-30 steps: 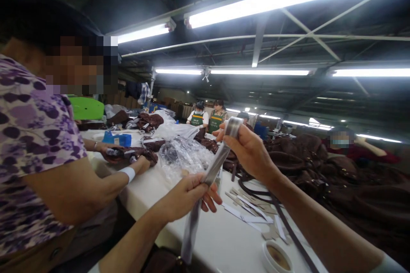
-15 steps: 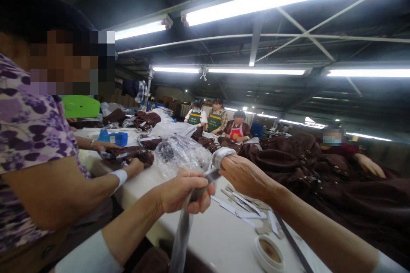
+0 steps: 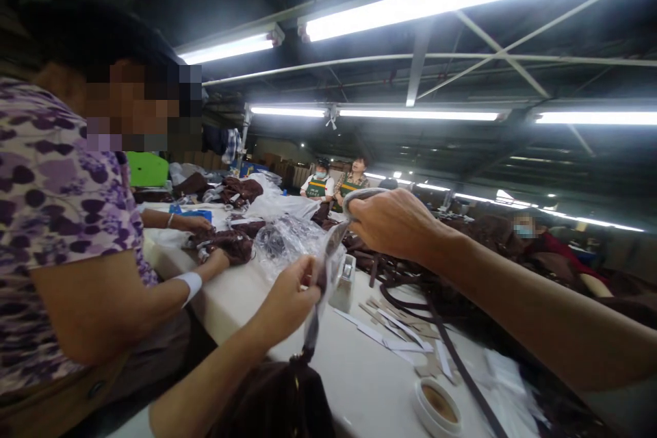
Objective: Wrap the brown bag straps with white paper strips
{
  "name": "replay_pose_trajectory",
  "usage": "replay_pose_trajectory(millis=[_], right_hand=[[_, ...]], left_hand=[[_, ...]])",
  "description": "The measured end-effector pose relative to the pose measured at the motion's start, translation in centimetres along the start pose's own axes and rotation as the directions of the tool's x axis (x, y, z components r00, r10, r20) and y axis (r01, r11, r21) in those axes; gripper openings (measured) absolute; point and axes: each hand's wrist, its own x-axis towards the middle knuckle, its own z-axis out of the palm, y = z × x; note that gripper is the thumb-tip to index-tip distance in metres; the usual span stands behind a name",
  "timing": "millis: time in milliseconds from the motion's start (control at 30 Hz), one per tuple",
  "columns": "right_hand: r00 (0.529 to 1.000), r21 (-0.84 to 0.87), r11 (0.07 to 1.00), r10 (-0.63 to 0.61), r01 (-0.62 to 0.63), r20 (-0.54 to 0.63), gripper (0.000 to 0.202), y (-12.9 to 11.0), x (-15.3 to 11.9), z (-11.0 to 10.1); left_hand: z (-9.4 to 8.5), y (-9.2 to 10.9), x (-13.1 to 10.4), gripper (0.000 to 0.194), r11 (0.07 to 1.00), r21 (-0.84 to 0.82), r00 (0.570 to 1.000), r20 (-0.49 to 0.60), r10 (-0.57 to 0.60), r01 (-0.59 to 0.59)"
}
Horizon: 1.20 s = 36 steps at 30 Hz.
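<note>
Fingers of both hands clamp the grey strap: left hand (image 3: 287, 301) pinching low, right hand (image 3: 393, 222) gripping its looped top; white table (image 3: 359, 376) edge below, co-worker crowding left.

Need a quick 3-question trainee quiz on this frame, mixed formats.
1. True or false: the left hand pinches the grey strap.
2. The right hand holds the strap's: A) upper end B) lower end C) nothing.
3. Fill in: the round white tin sits on the white ____.

Key: 1 true; 2 A; 3 table.
</note>
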Motion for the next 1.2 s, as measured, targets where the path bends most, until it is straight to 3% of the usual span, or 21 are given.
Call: replay_pose_trajectory(millis=[67, 167, 233, 300, 367, 433, 500, 567, 633, 700, 767, 867, 933, 1100, 1200], right_hand=[[0.998, 0.013, 0.999, 0.043, -0.043, 0.040, 0.023, -0.7, 1.1, -0.5], [0.996, 0.069, 0.997, 0.040, -0.045, 0.084, 0.026, -2.0, 2.3, -1.0], [0.995, 0.091, 0.995, 0.027, -0.036, 0.100, 0.027, -2.6, 2.9, -1.3], [0.992, 0.116, 0.992, 0.044, -0.058, 0.119, 0.027, -2.4, 3.2, -1.6], [0.986, 0.159, 0.982, 0.076, -0.100, 0.151, 0.029, -1.2, 3.1, -1.7], [0.970, 0.242, 0.963, 0.057, -0.115, 0.234, 0.029, 0.6, 2.4, -1.4], [0.931, 0.373, 0.923, -0.047, -0.098, 0.361, 0.030, 2.3, 1.3, -0.9], [0.850, 0.655, 0.742, -0.244, -0.146, 0.466, 0.034, 3.4, 0.1, -0.3], [0.789, 0.879, 0.387, -0.430, -0.279, 0.440, 0.041, 3.9, -0.8, 0.0], [0.779, 0.928, 0.073, -0.521, -0.365, 0.348, 0.051, 3.8, -1.0, -0.2], [0.801, 0.930, -0.074, -0.536, -0.360, 0.267, 0.059, 3.6, -0.8, -1.0], [0.856, 0.919, -0.224, -0.482, -0.326, 0.186, 0.059, 3.6, -0.1, -2.5], [0.885, 0.917, -0.244, -0.424, -0.314, 0.191, 0.055, 4.0, 0.2, -3.0], [0.900, 0.905, -0.243, -0.356, -0.349, 0.251, 0.054, 4.6, -0.3, -1.5], [0.905, 0.898, -0.252, -0.328, -0.360, 0.270, 0.055, 4.4, -0.7, 0.0]], left_hand=[[0.4, -1.2, -1.6, 0.028, 0.988, 0.150, 0.978, -0.207, 0.007, 0.025], [1.5, -2.7, -3.2, 0.044, 0.963, 0.262, 0.951, -0.310, 0.027, 0.058], [2.2, -3.4, -3.2, 0.032, 0.949, 0.312, 0.933, -0.353, 0.062, 0.055], [2.2, -3.7, -2.5, 0.014, 0.970, 0.239, 0.924, -0.380, 0.045, 0.051], [1.0, -3.5, -1.6, 0.018, 0.999, 0.018, 0.958, -0.286, -0.026, 0.033], [-1.5, -2.7, -0.6, 0.031, 0.973, -0.225, 0.997, -0.041, -0.059, 0.049], [-4.5, -1.5, 0.2, 0.046, 0.927, -0.352, 0.968, 0.246, -0.044, 0.131], [-7.0, -0.3, 0.8, 0.054, 0.915, -0.339, 0.893, 0.449, -0.044, 0.216], [-8.0, 0.8, 1.3, 0.055, 0.923, -0.276, 0.829, 0.553, -0.076, 0.269], [-7.5, 1.5, 1.7, 0.052, 0.924, -0.240, 0.789, 0.607, -0.095, 0.297], [-6.1, 2.1, 1.9, 0.050, 0.916, -0.274, 0.775, 0.629, -0.059, 0.292], [-4.5, 3.1, 1.8, 0.043, 0.884, -0.405, 0.810, 0.584, 0.055, 0.232], [-4.4, 4.0, 1.5, 0.039, 0.883, -0.428, 0.847, 0.526, 0.071, 0.192], [-4.8, 5.6, -0.6, 0.043, 0.981, -0.188, 0.952, 0.307, 0.006, 0.055], [-3.3, 5.2, -2.2, 0.045, 0.997, -0.081, 0.977, 0.212, 0.004, 0.013]])
